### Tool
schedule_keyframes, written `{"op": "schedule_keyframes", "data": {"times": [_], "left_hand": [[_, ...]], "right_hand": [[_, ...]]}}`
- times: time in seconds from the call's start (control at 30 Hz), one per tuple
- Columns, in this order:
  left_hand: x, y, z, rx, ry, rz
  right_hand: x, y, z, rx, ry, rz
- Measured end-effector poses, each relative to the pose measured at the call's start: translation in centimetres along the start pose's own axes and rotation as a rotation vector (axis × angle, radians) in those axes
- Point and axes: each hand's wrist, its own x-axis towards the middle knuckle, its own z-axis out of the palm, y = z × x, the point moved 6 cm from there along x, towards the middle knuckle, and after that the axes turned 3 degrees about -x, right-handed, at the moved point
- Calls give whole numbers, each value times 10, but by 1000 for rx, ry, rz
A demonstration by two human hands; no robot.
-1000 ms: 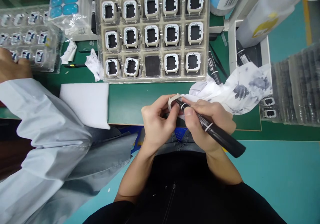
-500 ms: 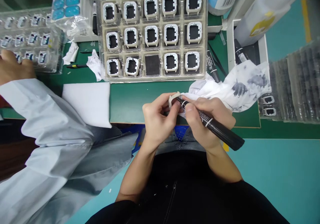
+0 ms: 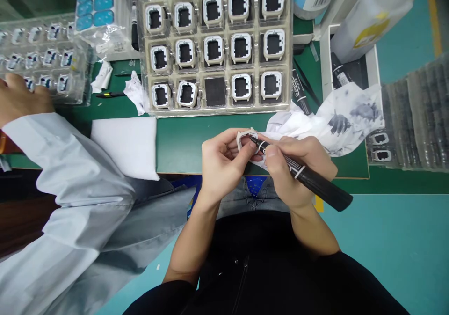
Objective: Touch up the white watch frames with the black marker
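Note:
My left hand (image 3: 224, 163) pinches a small white watch case frame (image 3: 241, 139) between thumb and fingers, just over the table's front edge. In my right hand (image 3: 298, 167) is a black marker pen (image 3: 319, 184), gripped like a writing pen. Its dark tip points up and left and meets the frame's inner side; exact contact is too small to tell. Beyond my hands lies a clear plastic tray (image 3: 217, 113) with rows of similar white frames; one pocket in its nearest row shows only the dark pad (image 3: 214, 91).
A stained white cloth (image 3: 315, 123) lies right of my hands, near another marker (image 3: 300, 92). A white foam sheet (image 3: 124, 146) is at left. A co-worker's hand (image 3: 23, 97) reaches a second tray (image 3: 75, 97). Bottles (image 3: 372, 29) and stacked trays (image 3: 417, 123) stand at right.
The frame has turned in my left fingers, so more of its opening shows. The marker has shifted slightly right along with my right hand.

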Motion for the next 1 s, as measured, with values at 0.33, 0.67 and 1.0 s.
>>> {"op": "schedule_keyframes", "data": {"times": [0.33, 0.67, 1.0], "left_hand": [[-4, 0, -1, 63, 49, 89], [-9, -4, -3, 139, 46, 148], [-7, -3, -5, 105, 37, 125]], "right_hand": [[-2, 0, 0, -56, 21, -1], [0, 0, -2, -60, 11, 4], [1, -4, 1, -34, -32, -28]]}}
